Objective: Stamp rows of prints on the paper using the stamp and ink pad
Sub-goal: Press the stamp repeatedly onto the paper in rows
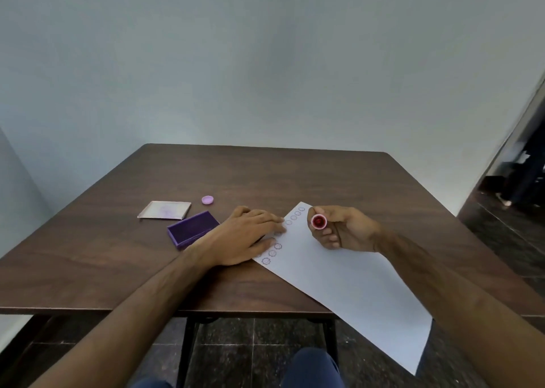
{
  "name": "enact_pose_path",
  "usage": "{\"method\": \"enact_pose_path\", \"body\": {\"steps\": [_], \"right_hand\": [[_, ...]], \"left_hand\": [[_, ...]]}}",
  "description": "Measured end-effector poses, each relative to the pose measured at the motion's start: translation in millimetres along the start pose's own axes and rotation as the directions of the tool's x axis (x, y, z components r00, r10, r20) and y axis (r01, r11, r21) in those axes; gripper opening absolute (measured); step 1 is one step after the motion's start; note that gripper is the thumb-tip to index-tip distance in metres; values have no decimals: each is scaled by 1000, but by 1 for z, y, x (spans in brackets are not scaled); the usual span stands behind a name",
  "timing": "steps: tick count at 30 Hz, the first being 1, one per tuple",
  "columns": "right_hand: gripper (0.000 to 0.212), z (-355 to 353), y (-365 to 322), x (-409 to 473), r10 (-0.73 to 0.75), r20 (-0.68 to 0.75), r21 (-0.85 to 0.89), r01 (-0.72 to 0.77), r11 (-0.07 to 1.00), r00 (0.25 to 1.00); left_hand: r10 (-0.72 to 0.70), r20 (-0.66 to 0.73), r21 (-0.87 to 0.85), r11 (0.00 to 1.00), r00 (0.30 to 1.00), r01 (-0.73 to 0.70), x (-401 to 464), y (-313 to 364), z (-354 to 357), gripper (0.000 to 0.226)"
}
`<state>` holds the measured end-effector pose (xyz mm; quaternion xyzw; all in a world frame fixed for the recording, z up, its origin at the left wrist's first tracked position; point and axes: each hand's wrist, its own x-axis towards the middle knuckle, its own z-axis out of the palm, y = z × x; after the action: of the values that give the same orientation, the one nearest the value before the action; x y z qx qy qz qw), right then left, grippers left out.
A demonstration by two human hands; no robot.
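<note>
A long white paper [348, 278] lies slanted across the brown table [265, 175], its near end hanging over the front edge. A row of faint purple round prints [272, 253] runs along its left edge. My left hand [247, 237] lies flat on that edge, fingers spread, covering part of the row. My right hand [342, 228] hovers over the paper's far end and grips a small round stamp [318, 221], whose red inked face is turned toward me. The open purple ink pad [193, 228] sits just left of my left hand.
The ink pad's lid [164, 210] lies upside down behind the pad. A small lilac cap [207, 200] rests beyond it. My knees [312, 367] show below the table's front edge. A dark doorway [519, 175] with a person's legs opens at the far right.
</note>
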<state>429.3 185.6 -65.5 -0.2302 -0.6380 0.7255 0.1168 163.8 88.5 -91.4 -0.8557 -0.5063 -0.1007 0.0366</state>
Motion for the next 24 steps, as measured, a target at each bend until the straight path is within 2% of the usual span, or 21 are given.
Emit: {"method": "enact_pose_path", "body": {"steps": [8,10,13,19,22,24], "right_hand": [[12,10,-2,4,-60,55,-66,63,996,997],[12,20,-3,10,-108,9,-152,108,982,994],[18,42,-2,20,-220,-109,-378,164,911,969],[22,55,4,26,-291,-83,-463,221,858,953],[21,55,10,31,-346,-91,-629,215,747,934],[19,55,15,34,-371,-82,-665,226,711,925]], "left_hand": [[-6,-48,-52,999,999,4,-12,-1,2,32],[-7,-75,-55,998,997,3,-15,-1,2,28],[-15,-120,-69,998,993,6,-18,-1,3,16],[-36,-167,-102,995,985,19,-18,-2,3,6],[-64,-145,-137,990,987,44,-16,-3,7,22],[-81,-144,-150,987,986,59,-15,-5,11,32]]}}
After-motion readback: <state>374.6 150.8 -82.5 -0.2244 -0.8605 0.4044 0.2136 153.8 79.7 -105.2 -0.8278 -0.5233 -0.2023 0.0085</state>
